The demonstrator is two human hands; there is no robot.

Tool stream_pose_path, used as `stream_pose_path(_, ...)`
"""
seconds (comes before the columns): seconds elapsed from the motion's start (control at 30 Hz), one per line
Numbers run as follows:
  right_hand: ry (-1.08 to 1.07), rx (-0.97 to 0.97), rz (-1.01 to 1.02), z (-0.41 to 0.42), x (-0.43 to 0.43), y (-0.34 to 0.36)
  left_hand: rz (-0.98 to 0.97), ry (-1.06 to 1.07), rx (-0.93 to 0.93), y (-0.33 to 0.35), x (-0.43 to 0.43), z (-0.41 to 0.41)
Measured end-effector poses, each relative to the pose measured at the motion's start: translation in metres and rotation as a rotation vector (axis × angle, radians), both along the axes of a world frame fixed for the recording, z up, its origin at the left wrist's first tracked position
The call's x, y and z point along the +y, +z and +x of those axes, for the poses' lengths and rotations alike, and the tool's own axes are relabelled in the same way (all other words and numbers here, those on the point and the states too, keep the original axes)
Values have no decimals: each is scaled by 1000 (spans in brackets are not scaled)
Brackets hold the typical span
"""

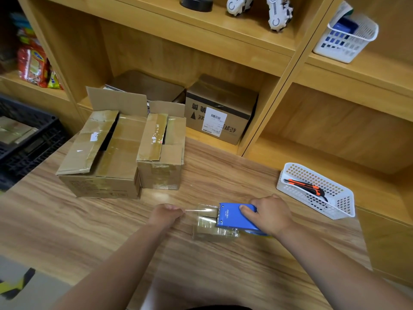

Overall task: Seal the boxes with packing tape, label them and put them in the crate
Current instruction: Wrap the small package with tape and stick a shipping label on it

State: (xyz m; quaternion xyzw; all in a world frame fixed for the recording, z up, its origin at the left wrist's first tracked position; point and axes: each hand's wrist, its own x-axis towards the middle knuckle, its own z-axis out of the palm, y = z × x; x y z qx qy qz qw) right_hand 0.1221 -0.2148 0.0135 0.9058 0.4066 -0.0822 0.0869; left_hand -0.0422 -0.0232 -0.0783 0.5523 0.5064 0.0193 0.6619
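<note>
Pulling out tape is the step I am on, low in the middle of the frame. My right hand (268, 213) is wrapped round the blue tape dispenser (234, 217), down by the surface (223, 276). My left hand (166, 214) pinches the loose end of the clear tape (201, 211), which stretches between the two.

Next, I think, I must carry that strip to a box, push the flaps flat and stick it along the gap.

I count two boxes on the surface, left of the middle: a big box (100, 153) and a small box (162, 151), side by side, flaps still loose. Two more sit on the shelf behind them, a labelled box (220, 110) and a plain box (145, 86). One black crate (26, 135) sits at the left edge. One knife (306, 186) lies in the white basket (335, 211) at the right.
</note>
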Motion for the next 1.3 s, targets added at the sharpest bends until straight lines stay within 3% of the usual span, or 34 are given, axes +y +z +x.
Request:
stream_pose_path(0.47,15,5,-68,1,8,-3,-9,58,31,-33,-13,6)
stream_pose_path(0.87,17,16,-65,5,7,-10,216,69,91,-52,-50,19)
stream_pose_path(1.03,10,26,-67,7,5,-15,411,-19,121,-46,-59,20)
stream_pose_path(1.17,19,33,-61,8,2,-15,381,-83,246,-43,-52,17)
stream_pose_path(1.23,22,36,-56,8,2,-14,390,-75,213,-45,-53,17)
stream_pose_path(1.3,27,34,-53,8,3,-14,337,44,30,-34,-61,20)
